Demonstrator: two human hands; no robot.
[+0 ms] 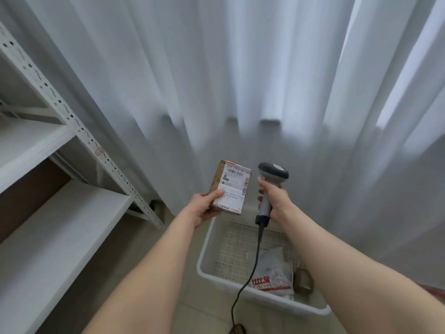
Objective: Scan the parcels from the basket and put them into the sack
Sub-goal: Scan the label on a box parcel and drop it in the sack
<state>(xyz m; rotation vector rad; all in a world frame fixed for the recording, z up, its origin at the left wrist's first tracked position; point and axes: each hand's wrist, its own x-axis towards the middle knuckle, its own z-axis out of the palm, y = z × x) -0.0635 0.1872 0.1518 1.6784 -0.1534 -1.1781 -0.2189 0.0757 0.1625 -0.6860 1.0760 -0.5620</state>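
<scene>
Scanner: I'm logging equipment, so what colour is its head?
Scanner head is dark grey, handle lighter grey; head view.

- Grips a boxed parcel (231, 186) by its near end in the left hand (204, 208), printed label facing the camera.
- Holds a scanner (272, 179) by the handle in the right hand (274, 196), just right of the boxed parcel.
- Below, nearer: basket (203, 251) with a white bag parcel (274, 273) and a small brown parcel (303, 282).
- Left: white shelving (72, 131); far: pale curtain (240, 68).
</scene>
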